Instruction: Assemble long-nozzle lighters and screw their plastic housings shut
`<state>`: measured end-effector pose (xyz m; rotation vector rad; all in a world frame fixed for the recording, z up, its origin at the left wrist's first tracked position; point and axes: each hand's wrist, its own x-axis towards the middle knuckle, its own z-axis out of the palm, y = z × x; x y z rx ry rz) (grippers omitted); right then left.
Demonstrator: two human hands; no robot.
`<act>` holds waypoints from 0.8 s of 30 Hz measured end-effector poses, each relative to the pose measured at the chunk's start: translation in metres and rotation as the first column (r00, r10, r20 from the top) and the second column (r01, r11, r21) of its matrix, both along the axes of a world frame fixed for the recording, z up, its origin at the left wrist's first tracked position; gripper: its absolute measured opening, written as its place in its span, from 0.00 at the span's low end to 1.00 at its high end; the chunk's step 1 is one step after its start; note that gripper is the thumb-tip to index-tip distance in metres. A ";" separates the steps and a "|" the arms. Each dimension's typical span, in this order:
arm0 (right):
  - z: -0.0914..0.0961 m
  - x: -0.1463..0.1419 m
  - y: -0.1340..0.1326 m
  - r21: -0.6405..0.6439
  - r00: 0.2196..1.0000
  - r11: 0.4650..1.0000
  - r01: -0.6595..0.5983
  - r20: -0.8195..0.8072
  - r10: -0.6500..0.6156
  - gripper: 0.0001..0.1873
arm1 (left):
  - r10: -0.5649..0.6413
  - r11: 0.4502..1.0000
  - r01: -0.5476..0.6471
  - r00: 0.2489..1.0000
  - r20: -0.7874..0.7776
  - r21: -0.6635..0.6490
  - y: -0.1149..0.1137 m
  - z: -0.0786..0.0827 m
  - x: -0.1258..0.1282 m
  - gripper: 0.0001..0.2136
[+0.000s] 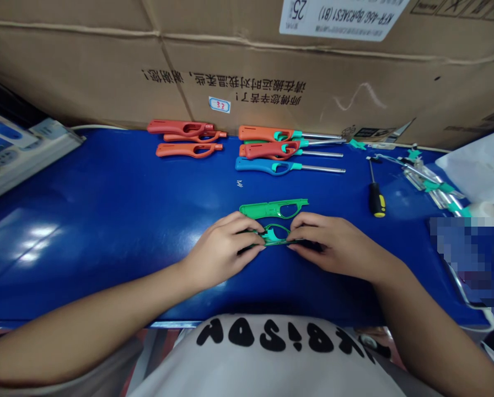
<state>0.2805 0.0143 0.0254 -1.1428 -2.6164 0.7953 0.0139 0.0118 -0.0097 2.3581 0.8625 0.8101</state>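
Under all the things, a blue worktop [106, 231]; along its far edge, a big cardboard box [230, 60]. Between the near edge and the middle of the worktop, the left hand [222, 245] and the right hand [333, 242], facing each other, fingers bent, thumbs and fingertips in a pinch. Toward the far edge, a group of lighters with metal tubes, the blue lighter [257, 165] nearest to the hands; left of it, red and orange lighter bodies [184, 150] without tubes. Just beyond the hands, a loose green half [258, 211]. Between the fingertips, pinched at both ends, another piece, an open green lighter half [277, 225]; both ends mostly hidden, so impossible to tell the exact grip there. Toward the right edge, a screwdriver [377, 198]. Inside the held half, a turquoise trigger [270, 236].

Probably light, stiff and smooth, a little slippery; the trigger perhaps loose and easy to tip out. Best held level by the outer ends, without pressure on the thin, likely fragile part round the finger hole.
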 end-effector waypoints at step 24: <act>0.001 -0.003 0.001 -0.037 0.995 0.999 0.036 -0.096 -0.040 0.06 | 0.004 1.000 -0.004 1.000 -0.016 -0.010 0.000 0.002 -0.002 0.06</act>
